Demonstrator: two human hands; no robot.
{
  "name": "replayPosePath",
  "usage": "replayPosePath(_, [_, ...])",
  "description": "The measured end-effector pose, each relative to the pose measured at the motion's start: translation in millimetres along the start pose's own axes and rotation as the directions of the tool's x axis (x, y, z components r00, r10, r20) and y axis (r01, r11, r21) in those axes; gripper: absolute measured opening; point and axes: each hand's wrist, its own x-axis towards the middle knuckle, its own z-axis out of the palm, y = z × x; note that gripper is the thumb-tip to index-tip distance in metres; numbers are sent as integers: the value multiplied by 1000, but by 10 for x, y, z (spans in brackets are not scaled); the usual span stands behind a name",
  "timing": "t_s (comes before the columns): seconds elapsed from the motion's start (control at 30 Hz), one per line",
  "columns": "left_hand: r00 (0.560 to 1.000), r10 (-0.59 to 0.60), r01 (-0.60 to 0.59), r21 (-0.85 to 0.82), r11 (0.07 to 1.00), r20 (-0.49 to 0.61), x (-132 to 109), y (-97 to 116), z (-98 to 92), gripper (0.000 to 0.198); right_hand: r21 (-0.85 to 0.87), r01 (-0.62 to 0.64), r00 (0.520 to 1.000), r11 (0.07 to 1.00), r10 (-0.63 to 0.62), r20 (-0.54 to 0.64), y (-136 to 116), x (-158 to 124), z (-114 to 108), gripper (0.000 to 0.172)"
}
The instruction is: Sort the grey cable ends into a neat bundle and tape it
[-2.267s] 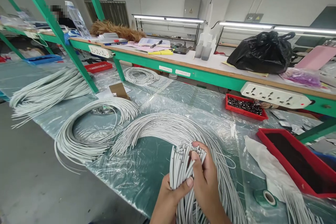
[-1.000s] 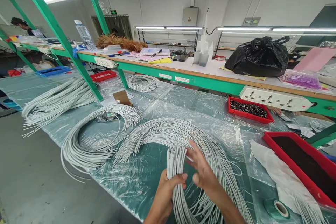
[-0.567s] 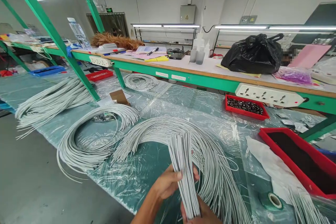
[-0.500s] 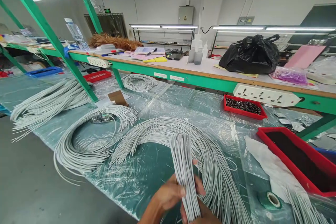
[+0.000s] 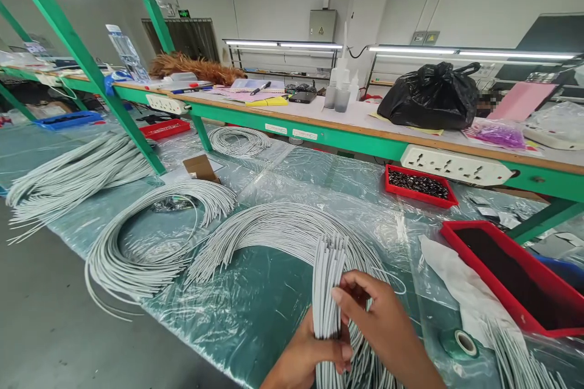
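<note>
Basically: left hand (image 5: pixel 319 349) wrapped tight round a bundle of grey cables (image 5: pixel 327 282) — held upright near the front edge of the surface (image 5: pixel 255 310), cut ends fanning out at the top. Right hand (image 5: pixel 381 325) just beside it, fingers curled, fingertips touching the bundle's right side; whether it actually pinches a strand I cannot tell. Lower ends of the bundle run down out of frame between the two wrists.

Behind the bundle, a big arc of loose cables (image 5: pixel 274 231) lies on the plastic sheeting; a coiled ring of cables (image 5: pixel 137 243) sits to its left, a straight sheaf (image 5: pixel 77 170) further left. Right side — large red tray (image 5: pixel 538 316) (dark inside), small red tray (image 5: pixel 420 184) of dark parts behind it, tape roll (image 5: pixel 460 342) near the front edge. Black bag (image 5: pixel 431 94) and power strip (image 5: pixel 454 165) on the raised shelf.
</note>
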Motion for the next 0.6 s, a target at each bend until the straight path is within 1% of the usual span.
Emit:
replayPosePath(0.07, [1000,-12,12,83,996,4,-21,14,42,35,-143,-3,998,990,-6,-64,-67,23,99,32])
replayPosePath(0.13, [1000,1,-3,149,989,13,-37,24,83,48,-204,30,992,978,-55,-115,-110,36,166,36])
replayPosePath(0.2, [998,55,-58,186,981,24,-37,25,110,53,-171,71,987,983,-94,-131,-138,52,186,38])
replayPosePath(0.23, [995,91,-96,203,974,32,-32,22,114,49,-135,78,987,988,-95,-126,-147,62,184,39])
replayPosePath(0.3, [989,129,-142,246,959,68,-19,16,104,40,-45,56,992,997,-61,-107,-156,82,174,38])
replayPosePath(0.33, [988,125,-146,263,954,92,-16,15,91,40,-2,39,995,999,-39,-93,-156,89,171,38])
replayPosePath(0.4, [988,84,-117,272,955,132,-27,23,59,45,37,26,997,999,-24,-67,-150,91,170,37])
replayPosePath(0.47, [990,27,-61,250,966,138,-66,46,26,45,-2,50,998,999,-50,-48,-146,79,152,36])
replayPosePath(0.5, [991,4,-34,225,974,131,-94,62,13,43,-30,75,995,997,-77,-59,-148,72,123,32])
replayPosePath(0.53, [992,-21,-4,195,981,125,-126,81,4,39,-57,108,989,992,-113,-95,-154,66,76,27])
replayPosePath(0.57, [992,-45,24,170,985,122,-159,102,0,37,-82,151,973,985,-162,-162,-164,62,8,22])
replayPosePath(0.6, [990,-69,49,158,986,124,-191,124,0,36,-107,198,944,974,-219,-246,-180,62,-77,19])
